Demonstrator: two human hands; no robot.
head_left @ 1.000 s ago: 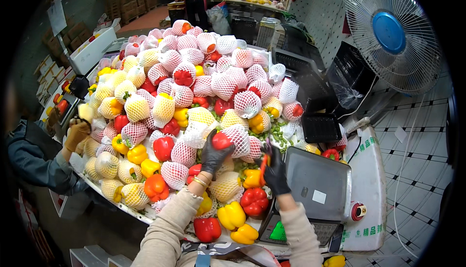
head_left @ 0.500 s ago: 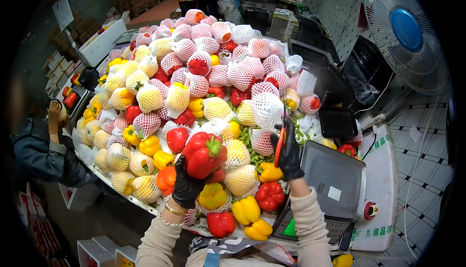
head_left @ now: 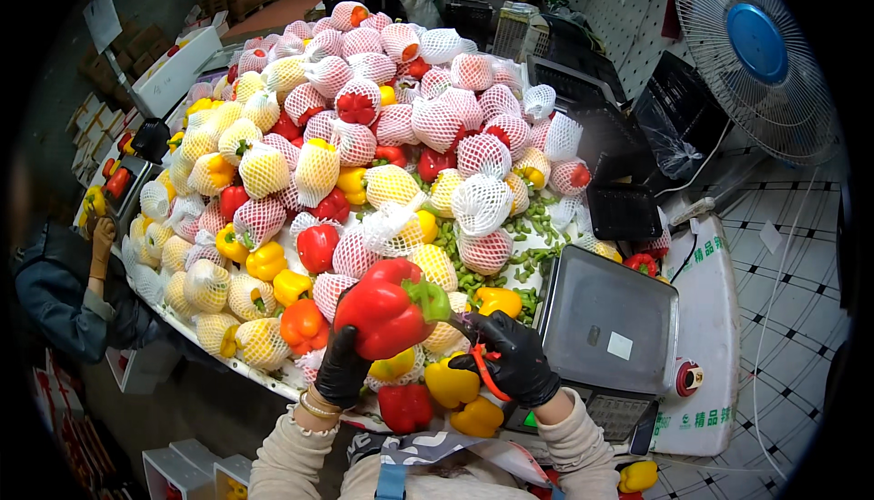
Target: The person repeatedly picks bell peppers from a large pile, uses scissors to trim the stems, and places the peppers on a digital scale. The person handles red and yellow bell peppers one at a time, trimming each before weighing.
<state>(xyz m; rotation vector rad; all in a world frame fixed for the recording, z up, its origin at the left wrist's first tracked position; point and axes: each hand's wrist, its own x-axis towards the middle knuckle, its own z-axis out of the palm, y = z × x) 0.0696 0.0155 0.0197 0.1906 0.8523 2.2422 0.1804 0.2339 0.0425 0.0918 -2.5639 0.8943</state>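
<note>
My left hand, in a black glove, is closed round a large red bell pepper above the front of the heap. The pepper's green stem points right. My right hand, also black-gloved, grips scissors with orange-red handles. Their dark blades reach left to the stem; I cannot tell whether they are around it or beside it. Below the hands lie a bare red pepper and yellow peppers. Behind them are many peppers in white foam net sleeves, with cut green stem pieces scattered among them.
A grey weighing scale stands right of my right hand, with a red can beside it. Black trays and a large fan are farther right. A co-worker's gloved hand holds a yellow pepper at the left edge.
The scissors have come down and left, from upright over the heap to the pepper's stem. The pepper has tipped so its stem points right. My view has shifted slightly.
</note>
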